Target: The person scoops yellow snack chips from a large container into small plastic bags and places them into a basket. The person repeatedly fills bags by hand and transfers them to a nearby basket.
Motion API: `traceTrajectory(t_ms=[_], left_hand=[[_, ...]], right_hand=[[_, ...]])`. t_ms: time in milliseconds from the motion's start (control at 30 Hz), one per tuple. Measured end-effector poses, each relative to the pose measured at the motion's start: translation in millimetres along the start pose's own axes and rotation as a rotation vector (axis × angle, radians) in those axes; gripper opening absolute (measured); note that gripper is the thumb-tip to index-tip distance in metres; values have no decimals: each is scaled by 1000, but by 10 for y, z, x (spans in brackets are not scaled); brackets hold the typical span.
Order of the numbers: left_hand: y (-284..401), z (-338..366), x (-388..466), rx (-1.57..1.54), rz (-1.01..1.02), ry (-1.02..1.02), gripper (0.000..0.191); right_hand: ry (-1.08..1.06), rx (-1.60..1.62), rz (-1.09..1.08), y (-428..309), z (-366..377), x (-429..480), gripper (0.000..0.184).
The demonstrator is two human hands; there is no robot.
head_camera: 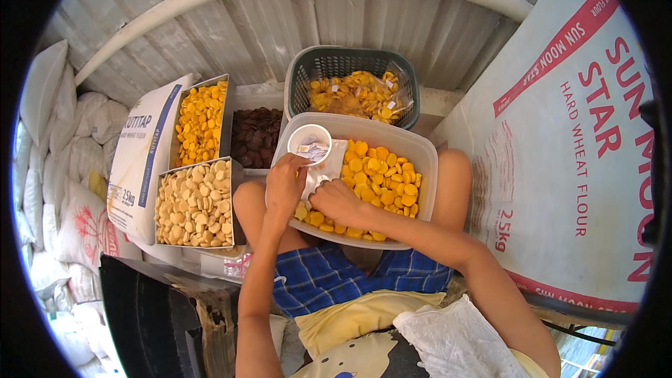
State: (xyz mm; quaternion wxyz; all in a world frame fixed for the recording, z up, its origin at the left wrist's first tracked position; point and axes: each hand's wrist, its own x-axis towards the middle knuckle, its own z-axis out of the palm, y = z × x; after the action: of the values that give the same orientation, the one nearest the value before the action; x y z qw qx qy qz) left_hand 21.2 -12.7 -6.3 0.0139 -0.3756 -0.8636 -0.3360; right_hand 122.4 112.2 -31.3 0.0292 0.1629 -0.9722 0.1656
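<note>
A translucent plastic tub (428,189) of yellow disc-shaped biscuits (386,173) rests across the person's lap. At its upper left corner stands a round white plastic container (295,139) with small paper slips (315,150) inside. My left hand (287,178) is at the container's lower rim, fingertips close together by the slips; whether they pinch a slip is unclear. Beside it, a clear plastic bag (328,167) lies over the biscuits. My right hand (336,200) is at the bag's lower end, fingers curled; what they hold is hidden.
Behind the tub, a dark green basket (299,79) holds filled clear bags (362,94). Leftward are boxes of yellow biscuits (199,121) and pale biscuits (194,205), and a bin of dark brown pieces (256,136). Flour sacks (556,157) stand at the right; others (149,152) lie left.
</note>
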Motion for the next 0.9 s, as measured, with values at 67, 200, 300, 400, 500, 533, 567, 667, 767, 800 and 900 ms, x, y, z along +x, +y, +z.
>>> traceTrajectory(t_ms=[67, 200, 300, 400, 500, 533, 567, 667, 767, 800, 900], left_hand=[[-24, 8, 0, 8, -11, -12, 14], [-70, 20, -14, -8, -22, -10, 14], [36, -16, -16, -32, -98, -28, 13], [57, -62, -21, 32, -79, -67, 17], [202, -143, -63, 66, -101, -18, 26], [258, -181, -70, -76, -110, 13, 29], [313, -224, -79, -218, -120, 42, 31], [460, -343, -72, -532, -28, 80, 33], [639, -355, -64, -568, 133, 38, 29], [682, -347, -53, -543, 191, 18, 28], [534, -188, -125, -935, -119, -284, 24]], right_hand=[[-20, 10, -26, 12, -48, -27, 14], [59, 184, 96, -30, -270, -86, 13], [138, 357, 157, -69, -735, -183, 11], [236, 470, 204, -43, -1004, -293, 8], [288, 601, 248, 41, -1135, -403, 8], [301, 646, 257, 81, -1160, -443, 9], [314, 692, 266, 113, -1179, -477, 11], [357, 682, 257, 165, -1155, -534, 11], [309, 765, 302, 159, -1145, -528, 11], [317, 795, 302, 156, -1145, -518, 11], [349, 939, 334, 107, -1136, -497, 9]])
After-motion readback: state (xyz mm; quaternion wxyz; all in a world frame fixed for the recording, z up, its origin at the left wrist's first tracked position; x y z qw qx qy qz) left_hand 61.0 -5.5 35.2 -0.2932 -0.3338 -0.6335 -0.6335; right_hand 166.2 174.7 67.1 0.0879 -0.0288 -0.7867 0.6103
